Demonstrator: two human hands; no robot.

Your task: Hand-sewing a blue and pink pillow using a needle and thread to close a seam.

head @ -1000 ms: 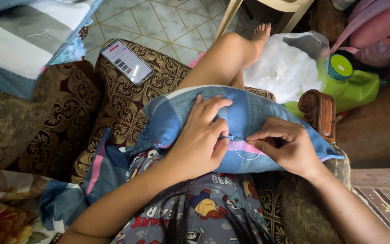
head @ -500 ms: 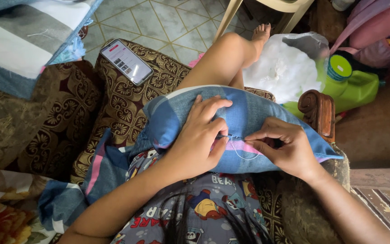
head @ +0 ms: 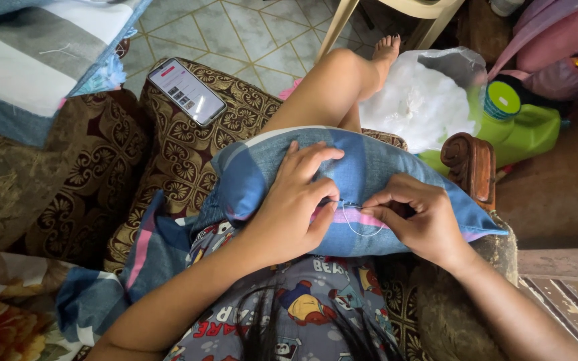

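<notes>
At the centre of the frame a blue pillow [head: 369, 167], striped with white and a thin pink band, lies across the person's lap on a brown patterned armchair [head: 188, 154]. The left hand [head: 296, 200] presses flat on the pillow with fingers spread, its thumb and forefinger pinching the fabric at the seam. The right hand [head: 416, 220], just right of centre, is curled with thumb and forefinger closed on something very fine; a needle cannot be made out for certain, but a loop of white thread [head: 359, 224] hangs between the two hands over the pink band.

Against the pictures from a second and half a second ago almost nothing has shifted: both hands sit at the same spot on the seam, the left fingers spread alike, the right pinch barely turned. My reading is that one stitch is being drawn slowly through, and the sewing along the edge has not advanced.

On the chair arm at upper left of centre lies a smartphone [head: 187, 90] with its screen lit. Folded blue, white and grey cloth [head: 28, 60] fills the upper left corner. At upper right sit a bag of white stuffing [head: 416, 100], a green bottle [head: 520, 124] and the carved wooden armrest end [head: 469, 167]
</notes>
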